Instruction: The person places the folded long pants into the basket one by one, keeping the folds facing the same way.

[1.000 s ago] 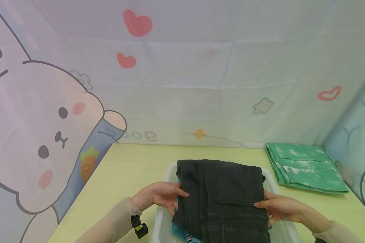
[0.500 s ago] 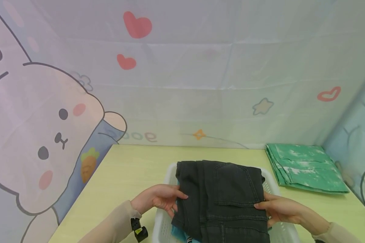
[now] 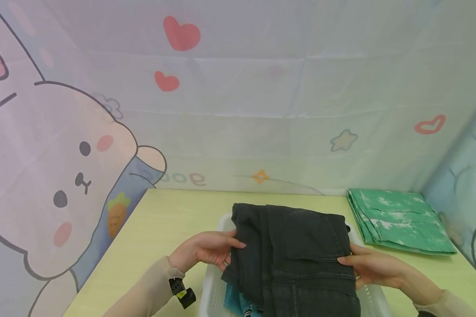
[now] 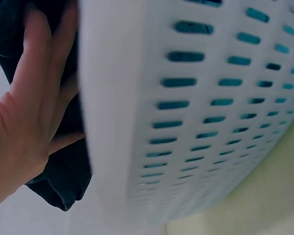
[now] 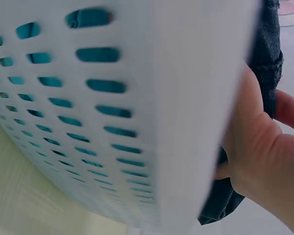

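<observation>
A pale yellow bench (image 3: 174,220) stood before a creased backdrop (image 3: 238,132) printed with a rabbit (image 3: 99,176), hearts (image 3: 181,36) and a star (image 3: 343,140).

The only lettering I can make out ahead of me stands on the printed cloth backdrop (image 3: 238,132), low down, just above the far edge of the counter (image 3: 182,209). It is one faint word (image 3: 197,178), seemingly mirror-reversed: a g at the right end, two o's to its left, then a letter blurred against the printed rabbit (image 3: 35,171), which I cannot read for certain. The yellow-green mark on my black wristband (image 3: 181,293) is too small to read.
</observation>
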